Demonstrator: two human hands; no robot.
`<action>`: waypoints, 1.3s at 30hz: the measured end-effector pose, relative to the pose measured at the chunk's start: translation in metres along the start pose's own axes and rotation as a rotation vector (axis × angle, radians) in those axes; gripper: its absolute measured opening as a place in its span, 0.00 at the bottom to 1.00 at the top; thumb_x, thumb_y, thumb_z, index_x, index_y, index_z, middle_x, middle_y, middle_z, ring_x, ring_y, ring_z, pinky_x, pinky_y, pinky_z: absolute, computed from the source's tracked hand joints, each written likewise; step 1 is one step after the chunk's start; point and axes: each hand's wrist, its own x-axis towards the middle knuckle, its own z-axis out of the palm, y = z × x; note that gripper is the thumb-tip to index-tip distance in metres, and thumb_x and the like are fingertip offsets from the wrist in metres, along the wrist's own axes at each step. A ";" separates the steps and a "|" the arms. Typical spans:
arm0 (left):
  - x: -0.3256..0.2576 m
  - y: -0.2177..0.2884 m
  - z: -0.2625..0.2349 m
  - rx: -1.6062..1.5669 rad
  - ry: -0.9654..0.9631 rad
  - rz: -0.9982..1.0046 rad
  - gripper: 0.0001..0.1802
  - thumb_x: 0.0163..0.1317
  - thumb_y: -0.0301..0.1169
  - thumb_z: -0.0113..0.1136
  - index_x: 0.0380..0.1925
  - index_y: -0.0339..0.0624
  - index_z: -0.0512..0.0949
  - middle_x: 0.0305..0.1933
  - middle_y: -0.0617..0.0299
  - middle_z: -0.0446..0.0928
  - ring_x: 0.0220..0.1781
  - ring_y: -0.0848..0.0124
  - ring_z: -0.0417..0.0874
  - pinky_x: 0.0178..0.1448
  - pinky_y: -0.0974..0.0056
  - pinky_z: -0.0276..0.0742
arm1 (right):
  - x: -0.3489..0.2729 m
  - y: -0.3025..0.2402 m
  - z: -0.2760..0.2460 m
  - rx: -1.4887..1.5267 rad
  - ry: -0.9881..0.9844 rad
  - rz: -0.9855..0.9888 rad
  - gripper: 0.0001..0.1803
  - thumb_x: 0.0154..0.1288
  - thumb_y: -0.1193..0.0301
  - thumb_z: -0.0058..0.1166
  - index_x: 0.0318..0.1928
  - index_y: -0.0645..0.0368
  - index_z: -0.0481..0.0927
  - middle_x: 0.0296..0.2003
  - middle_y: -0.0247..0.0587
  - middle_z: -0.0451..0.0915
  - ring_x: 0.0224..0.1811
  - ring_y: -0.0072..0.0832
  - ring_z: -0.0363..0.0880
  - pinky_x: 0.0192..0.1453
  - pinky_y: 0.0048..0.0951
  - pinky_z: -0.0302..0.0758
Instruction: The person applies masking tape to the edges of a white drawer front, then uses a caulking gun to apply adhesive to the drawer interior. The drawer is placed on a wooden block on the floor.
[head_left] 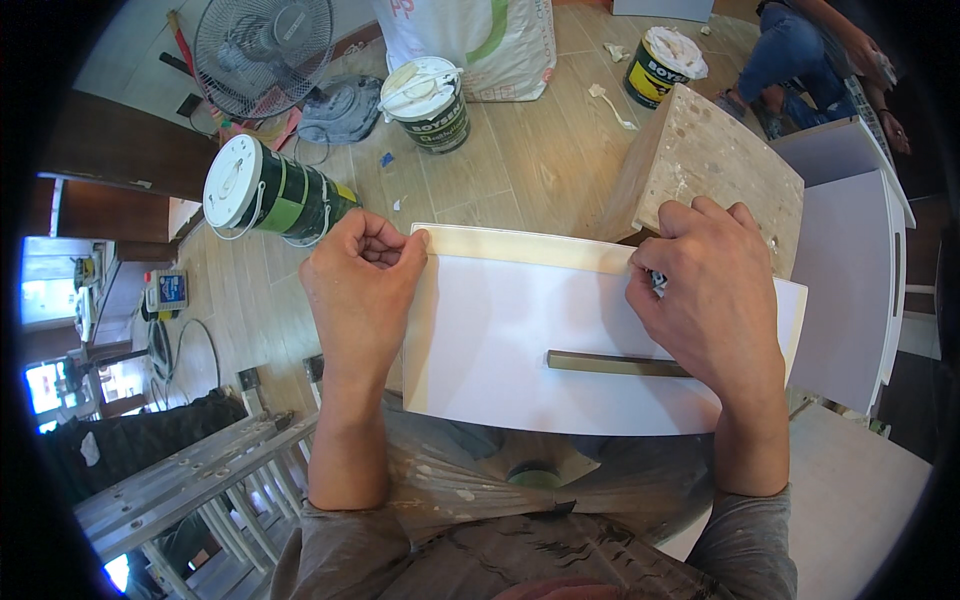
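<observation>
White panel (490, 320): left hand (362, 280) pinching corner, right hand (708, 290) curled, hold unclear; yellow-labelled bucket (652, 82) topped with white material (678, 48).

The view comes from the left 1 of 2 fisheye cameras worn on the head, facing steeply down and a little forward. The shirt (560, 562) lies very near at the lower edge; the panel (480, 325) sits close below, mid-view, between left hand (358, 290) and right hand (708, 285). The floor (520, 150) reaches away to the fan (262, 45) and sack (480, 50), farther off at the top. Black rims both sides.
</observation>
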 end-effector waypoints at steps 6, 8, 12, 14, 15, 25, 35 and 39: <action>0.000 0.001 -0.001 0.015 -0.001 -0.001 0.10 0.60 0.25 0.74 0.29 0.35 0.79 0.27 0.67 0.80 0.29 0.82 0.76 0.36 0.74 0.74 | 0.000 -0.001 -0.001 -0.004 -0.014 0.012 0.05 0.52 0.71 0.63 0.23 0.58 0.88 0.28 0.42 0.78 0.38 0.37 0.77 0.47 0.40 0.70; 0.000 0.000 -0.001 0.003 -0.001 -0.002 0.10 0.59 0.25 0.75 0.28 0.35 0.79 0.27 0.67 0.80 0.29 0.82 0.76 0.35 0.74 0.74 | 0.001 -0.002 0.000 -0.003 -0.008 0.012 0.05 0.52 0.71 0.63 0.23 0.58 0.88 0.28 0.42 0.78 0.39 0.37 0.78 0.47 0.40 0.70; 0.000 -0.003 0.000 -0.035 0.000 -0.009 0.11 0.59 0.25 0.75 0.28 0.36 0.79 0.26 0.67 0.80 0.28 0.82 0.76 0.35 0.74 0.73 | 0.000 -0.002 -0.001 0.000 -0.008 0.015 0.05 0.52 0.71 0.63 0.23 0.58 0.88 0.27 0.42 0.77 0.38 0.37 0.77 0.47 0.40 0.70; 0.000 -0.003 -0.001 -0.029 -0.001 -0.010 0.11 0.59 0.25 0.75 0.27 0.36 0.78 0.26 0.67 0.80 0.28 0.83 0.76 0.35 0.74 0.73 | 0.001 -0.002 -0.001 0.002 -0.004 0.010 0.05 0.52 0.72 0.63 0.23 0.58 0.88 0.27 0.42 0.77 0.38 0.37 0.77 0.47 0.41 0.70; 0.001 -0.002 -0.001 -0.018 -0.003 -0.010 0.11 0.58 0.25 0.75 0.27 0.36 0.78 0.26 0.67 0.80 0.28 0.83 0.76 0.35 0.74 0.73 | 0.001 -0.002 -0.001 0.002 -0.007 0.010 0.05 0.52 0.72 0.63 0.23 0.58 0.88 0.27 0.42 0.77 0.38 0.37 0.77 0.47 0.41 0.70; 0.016 -0.028 -0.011 -0.245 -0.202 -0.068 0.12 0.60 0.25 0.73 0.42 0.31 0.86 0.32 0.66 0.82 0.37 0.79 0.79 0.43 0.73 0.74 | 0.000 -0.002 -0.001 0.020 -0.002 0.007 0.05 0.51 0.73 0.63 0.23 0.59 0.87 0.27 0.42 0.77 0.38 0.37 0.78 0.47 0.41 0.71; 0.026 -0.041 0.001 -0.337 -0.255 -0.142 0.09 0.65 0.27 0.68 0.41 0.33 0.88 0.37 0.65 0.85 0.37 0.80 0.78 0.46 0.72 0.71 | 0.000 -0.001 0.004 0.027 0.025 -0.003 0.05 0.50 0.73 0.62 0.22 0.60 0.87 0.26 0.44 0.76 0.38 0.40 0.77 0.47 0.42 0.71; 0.033 -0.044 -0.005 -0.348 -0.219 -0.170 0.06 0.65 0.27 0.68 0.38 0.36 0.87 0.36 0.66 0.84 0.36 0.80 0.77 0.46 0.72 0.72 | -0.001 0.000 0.005 0.013 0.040 -0.014 0.06 0.51 0.72 0.62 0.22 0.59 0.87 0.26 0.44 0.77 0.38 0.39 0.78 0.47 0.42 0.71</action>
